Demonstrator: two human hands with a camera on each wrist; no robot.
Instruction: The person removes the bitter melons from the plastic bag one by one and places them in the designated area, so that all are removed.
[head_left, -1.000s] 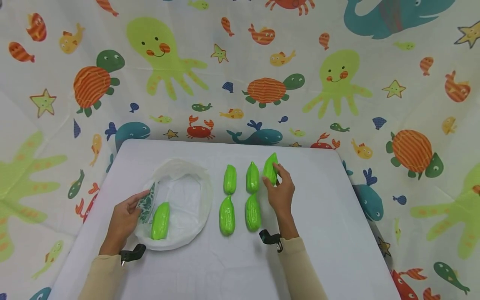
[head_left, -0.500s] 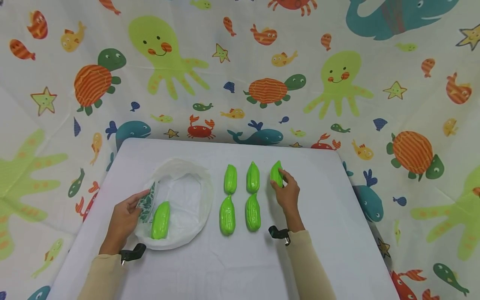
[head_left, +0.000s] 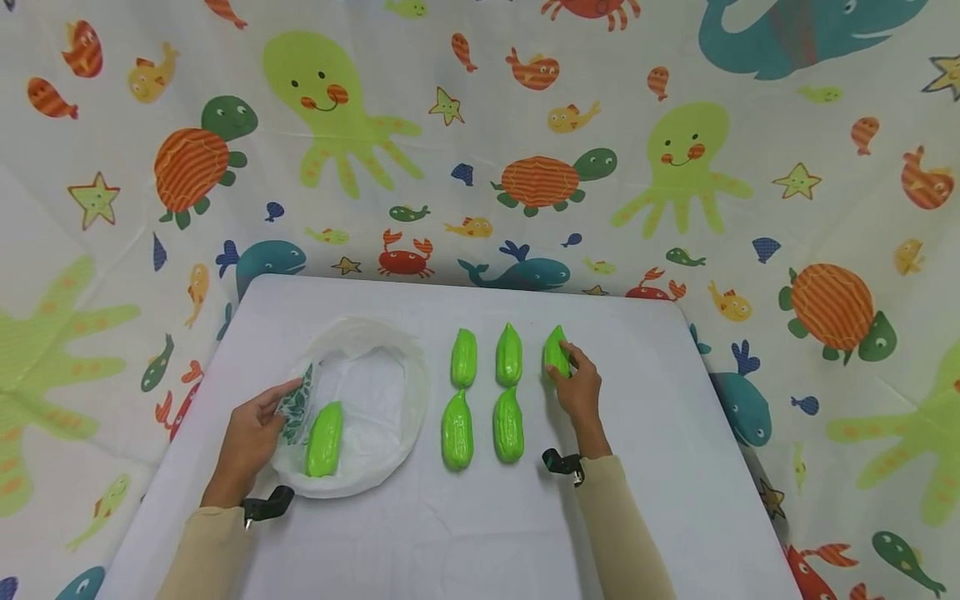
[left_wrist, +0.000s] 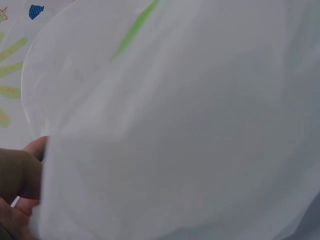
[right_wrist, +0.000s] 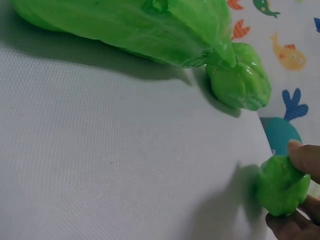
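My left hand (head_left: 251, 437) grips the left rim of a white plastic bag (head_left: 411, 400), beside a patch printed with green leaves (head_left: 297, 408). The bag's mouth is spread in a ring. Inside it, near that hand, lies a glossy bright green gourd-shaped piece (head_left: 324, 439). In the left wrist view the bag (left_wrist: 165, 145) hides most of the scene. Right of the other pieces, my right hand (head_left: 581, 396) pinches another green gourd-shaped piece (head_left: 556, 353) between thumb and fingers. The right wrist view shows this piece (right_wrist: 282, 186) end-on, its shadow on the cloth.
Several more green gourd-shaped pieces lie in two columns between bag and right hand, among them a near one (head_left: 457, 432) and a far one (head_left: 509, 356). A white cloth covers the table (head_left: 465, 542). Behind it hangs a curtain (head_left: 480, 133) printed with sea animals.
My right hand has carried its green gourd-shaped piece a little to the right and nearer to me, slowing in the last half second. My left hand keeps its grip on the bag.
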